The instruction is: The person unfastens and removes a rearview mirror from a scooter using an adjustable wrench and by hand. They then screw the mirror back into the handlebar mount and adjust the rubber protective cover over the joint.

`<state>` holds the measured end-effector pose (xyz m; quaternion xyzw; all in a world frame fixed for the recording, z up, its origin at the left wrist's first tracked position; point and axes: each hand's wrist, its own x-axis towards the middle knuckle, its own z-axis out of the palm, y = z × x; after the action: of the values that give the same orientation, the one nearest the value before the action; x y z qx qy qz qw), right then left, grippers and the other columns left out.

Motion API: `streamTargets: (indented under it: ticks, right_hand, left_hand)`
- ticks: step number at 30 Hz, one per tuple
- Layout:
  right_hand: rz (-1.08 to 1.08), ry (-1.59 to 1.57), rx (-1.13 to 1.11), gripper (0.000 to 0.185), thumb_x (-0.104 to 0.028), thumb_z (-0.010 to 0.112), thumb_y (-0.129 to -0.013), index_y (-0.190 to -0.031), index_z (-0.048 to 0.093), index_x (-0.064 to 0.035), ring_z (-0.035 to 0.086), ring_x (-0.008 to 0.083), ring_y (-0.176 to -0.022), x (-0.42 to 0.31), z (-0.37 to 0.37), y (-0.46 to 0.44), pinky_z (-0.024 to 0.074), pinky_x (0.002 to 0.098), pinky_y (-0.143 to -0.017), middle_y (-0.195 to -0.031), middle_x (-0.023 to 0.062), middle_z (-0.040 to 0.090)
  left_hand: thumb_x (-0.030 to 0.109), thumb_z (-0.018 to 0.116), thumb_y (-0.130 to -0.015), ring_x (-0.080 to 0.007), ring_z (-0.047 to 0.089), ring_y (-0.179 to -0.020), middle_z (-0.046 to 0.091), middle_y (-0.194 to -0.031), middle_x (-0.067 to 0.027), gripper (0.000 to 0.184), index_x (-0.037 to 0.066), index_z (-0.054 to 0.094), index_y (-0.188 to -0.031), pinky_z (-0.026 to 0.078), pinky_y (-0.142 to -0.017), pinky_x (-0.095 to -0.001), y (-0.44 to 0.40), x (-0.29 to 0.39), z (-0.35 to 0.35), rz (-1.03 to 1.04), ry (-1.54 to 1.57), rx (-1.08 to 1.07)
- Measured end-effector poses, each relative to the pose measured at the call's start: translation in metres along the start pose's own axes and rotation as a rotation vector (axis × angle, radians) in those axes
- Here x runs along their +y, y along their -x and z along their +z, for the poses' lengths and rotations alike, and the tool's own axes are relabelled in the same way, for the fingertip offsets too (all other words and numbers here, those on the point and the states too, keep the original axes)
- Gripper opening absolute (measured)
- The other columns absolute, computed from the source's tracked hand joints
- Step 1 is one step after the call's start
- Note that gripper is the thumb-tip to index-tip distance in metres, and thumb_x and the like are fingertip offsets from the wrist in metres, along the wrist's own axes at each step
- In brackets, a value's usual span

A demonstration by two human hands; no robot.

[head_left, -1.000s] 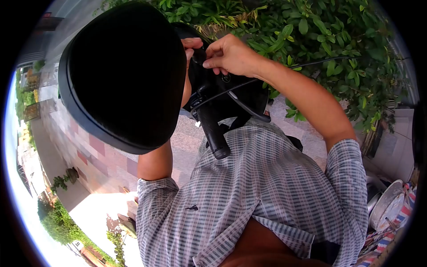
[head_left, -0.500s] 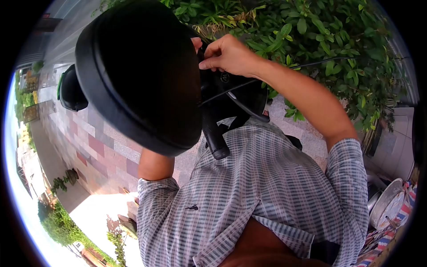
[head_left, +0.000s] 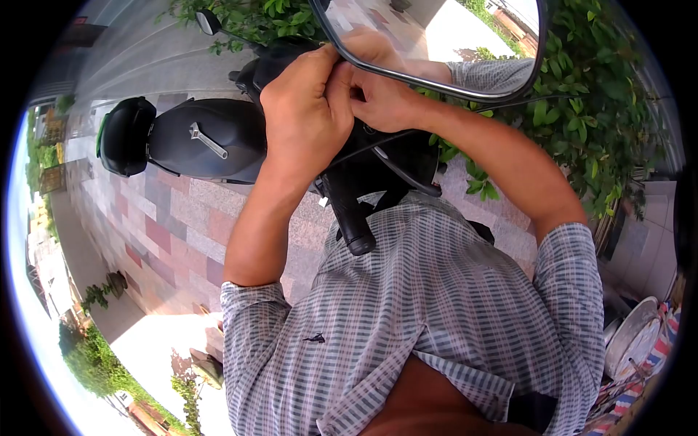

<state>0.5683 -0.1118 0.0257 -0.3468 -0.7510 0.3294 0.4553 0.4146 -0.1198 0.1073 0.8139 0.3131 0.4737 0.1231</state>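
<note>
A rear-view mirror [head_left: 436, 43] with a dark rim stands at the top, its glass facing me and reflecting a hand and a checked sleeve. My left hand [head_left: 309, 105] is closed at the mirror's near end, its fingertips tucked out of sight. Against it, my right hand [head_left: 382, 98] has its fingers curled in at the same spot; what they pinch is hidden. Below both hands sticks out the black handlebar grip [head_left: 352, 225] of a motor scooter. On its black seat [head_left: 196, 145] lies an adjustable wrench [head_left: 209, 141].
Behind the seat sits a black top box [head_left: 127, 138]. The scooter's other mirror [head_left: 208, 22] is at upper left. Leafy bushes [head_left: 582, 138] crowd the right side, crossed by a thin dark cable. Paving [head_left: 174, 225] lies underneath; metal pans [head_left: 632, 338] are at lower right.
The mirror has swung from the left to the upper right, turning from its dark back to its glass. My left hand, mostly hidden before, now shows, along with the seat and wrench.
</note>
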Motion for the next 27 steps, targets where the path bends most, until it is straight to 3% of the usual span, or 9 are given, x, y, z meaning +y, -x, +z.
streamTargets:
  ticks: [3,6,8,10,11,14,17,20,27]
  right_hand:
    - [0.147,-0.063,0.009,0.017,-0.004,0.069,-0.092,-0.107,0.065,-0.0006,0.061,0.0139,-0.075,0.004,0.008,0.004,0.0486,0.0302,-0.068,-0.086,0.0085,0.062]
    - [0.195,-0.149,0.046,0.025,-0.015,0.071,-0.095,-0.115,0.070,0.0003,0.062,0.0144,-0.074,0.000,0.010,0.003,0.0505,0.0327,-0.071,-0.085,0.0118,0.069]
    - [0.287,-0.116,-0.035,0.022,-0.015,0.073,-0.094,-0.109,0.074,0.0007,0.060,0.0144,-0.068,0.010,0.005,0.005,0.0494,0.0336,-0.066,-0.078,0.0107,0.069]
    - [0.294,-0.102,-0.078,0.021,-0.015,0.073,-0.094,-0.107,0.076,0.0004,0.058,0.0116,-0.063,0.015,-0.001,0.012,0.0472,0.0326,-0.061,-0.072,0.0070,0.068]
    - [0.331,-0.096,-0.114,0.020,-0.014,0.074,-0.093,-0.106,0.075,0.0013,0.058,0.0106,-0.065,0.016,-0.003,0.012,0.0476,0.0309,-0.061,-0.073,0.0055,0.068]
    - [0.424,-0.118,-0.172,0.019,-0.013,0.077,-0.092,-0.102,0.074,0.0027,0.059,0.0081,-0.065,0.012,-0.012,0.006,0.0477,0.0271,-0.061,-0.073,0.0021,0.067]
    - [0.473,-0.200,-0.152,0.015,-0.012,0.078,-0.091,-0.096,0.074,0.0015,0.057,0.0070,-0.062,0.011,-0.008,0.004,0.0458,0.0265,-0.057,-0.069,0.0009,0.065]
    - [0.488,-0.183,-0.134,0.013,-0.011,0.079,-0.089,-0.091,0.073,0.0009,0.057,0.0068,-0.059,0.007,-0.005,0.004,0.0451,0.0260,-0.056,-0.066,0.0002,0.064]
    - [0.519,-0.232,-0.042,0.012,-0.009,0.078,-0.089,-0.088,0.073,0.0009,0.056,0.0065,-0.059,0.003,0.004,0.005,0.0445,0.0246,-0.055,-0.066,0.0009,0.065]
  left_hand:
    - [0.001,0.072,-0.090,-0.0217,0.071,-0.064,0.072,-0.075,-0.0131,0.007,-0.001,0.072,-0.096,0.052,-0.062,-0.0289,0.000,-0.002,-0.006,0.028,-0.014,0.046]
    - [0.003,0.074,-0.090,-0.0196,0.072,-0.071,0.072,-0.078,-0.0106,0.008,0.001,0.073,-0.097,0.054,-0.067,-0.0288,0.008,-0.014,-0.013,-0.009,0.002,-0.007]
    - [0.001,0.061,-0.100,-0.0180,0.071,-0.096,0.072,-0.098,-0.0131,0.009,-0.002,0.066,-0.106,0.054,-0.089,-0.0318,0.028,-0.053,-0.023,0.010,-0.032,-0.168]
    - [-0.003,0.044,-0.107,-0.0241,0.068,-0.109,0.070,-0.115,-0.0181,0.016,-0.006,0.057,-0.116,0.049,-0.103,-0.0381,0.022,-0.029,-0.016,-0.193,0.486,-0.174]
    - [-0.001,0.046,-0.107,-0.0288,0.069,-0.109,0.070,-0.114,-0.0208,0.016,-0.005,0.057,-0.117,0.052,-0.102,-0.0399,0.019,-0.029,-0.023,-0.096,0.277,-0.195]
    - [0.001,0.047,-0.108,-0.0392,0.069,-0.113,0.069,-0.115,-0.0291,0.017,-0.008,0.056,-0.118,0.059,-0.097,-0.0443,0.031,-0.042,-0.020,-0.119,0.646,-0.039]
    - [0.003,0.049,-0.108,-0.0330,0.070,-0.112,0.069,-0.118,-0.0257,0.015,-0.005,0.056,-0.117,0.056,-0.099,-0.0406,0.035,-0.050,-0.025,-0.204,0.710,-0.022]
    - [0.003,0.048,-0.108,-0.0430,0.067,-0.116,0.066,-0.121,-0.0322,0.019,-0.010,0.054,-0.120,0.058,-0.099,-0.0479,0.037,-0.053,-0.026,-0.209,0.735,0.029]
    - [0.012,0.047,-0.110,-0.0428,0.068,-0.114,0.065,-0.124,-0.0310,0.025,-0.009,0.055,-0.122,0.060,-0.097,-0.0466,0.041,-0.071,-0.032,-0.452,0.898,0.172]
